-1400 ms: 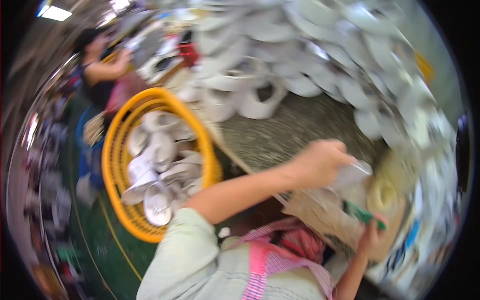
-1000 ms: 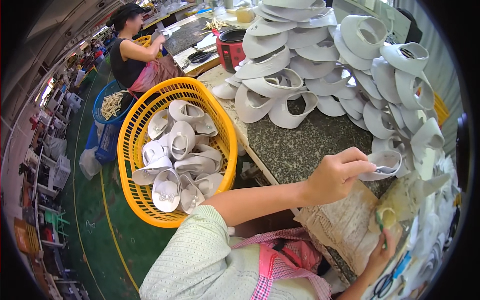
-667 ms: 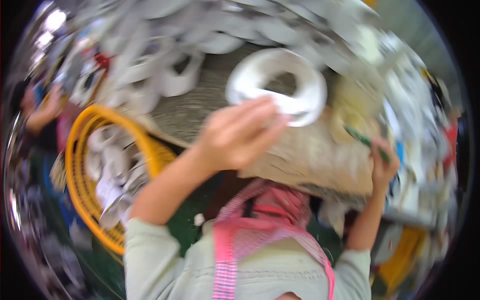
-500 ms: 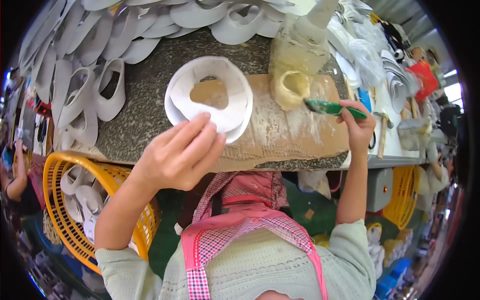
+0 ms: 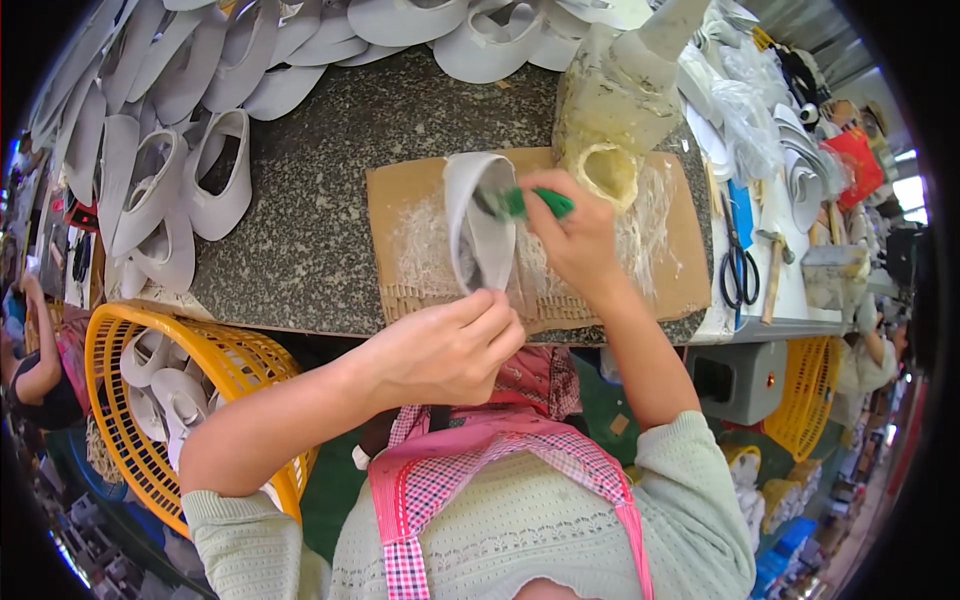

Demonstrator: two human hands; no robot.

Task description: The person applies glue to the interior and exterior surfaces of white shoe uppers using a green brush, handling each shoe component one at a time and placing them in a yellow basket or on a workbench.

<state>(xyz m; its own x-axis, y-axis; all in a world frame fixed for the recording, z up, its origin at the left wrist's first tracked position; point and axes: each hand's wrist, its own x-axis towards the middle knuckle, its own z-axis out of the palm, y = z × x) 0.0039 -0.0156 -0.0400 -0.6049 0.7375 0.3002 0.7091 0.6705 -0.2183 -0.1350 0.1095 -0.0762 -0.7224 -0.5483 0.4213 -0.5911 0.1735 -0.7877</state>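
Observation:
A white shoe upper (image 5: 461,215) stands tilted on edge above a glue-smeared sheet of cardboard (image 5: 415,250). My left hand (image 5: 450,345) pinches its near edge between thumb and fingers. My right hand (image 5: 580,230) is closed round a green-handled brush (image 5: 540,203), whose head, partly blurred, reaches into the upper's opening against its inner face. Just behind the right hand, a yellowish crusted plastic glue container (image 5: 618,105) lies with its round mouth facing me.
White uppers (image 5: 215,175) crowd the table's left and far sides. A yellow basket (image 5: 200,320) with more white pieces stands at lower left. Black scissors (image 5: 738,275) and a hammer (image 5: 775,270) lie at the right. Another person (image 5: 40,350) is at far left.
The upper has turned from lying face-up to standing on edge, and shifted right. My right hand has brought the brush left from the glue container's mouth into the upper.

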